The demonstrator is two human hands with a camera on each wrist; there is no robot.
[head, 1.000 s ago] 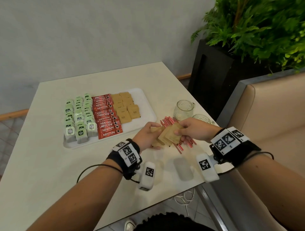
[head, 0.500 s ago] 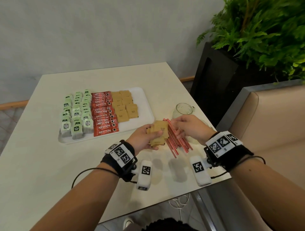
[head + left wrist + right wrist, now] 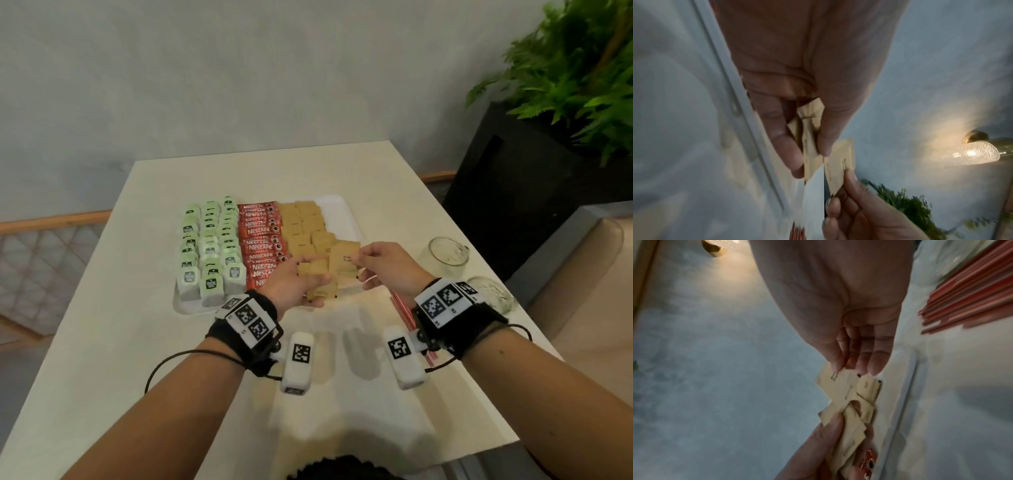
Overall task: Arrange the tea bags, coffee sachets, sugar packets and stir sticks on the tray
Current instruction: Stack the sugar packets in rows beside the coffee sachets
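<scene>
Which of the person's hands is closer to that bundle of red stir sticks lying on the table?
Right. The right hand hangs just above and beside the stir sticks; the left hand is farther off, over the tray's near edge.

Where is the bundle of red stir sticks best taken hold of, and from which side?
Probably around the middle of the stir sticks, coming from above with the right hand. They lie flat and roughly parallel on the table, just under that wrist, so a grip across the bundle should gather them together. The left hand is full of sugar packets.
</scene>
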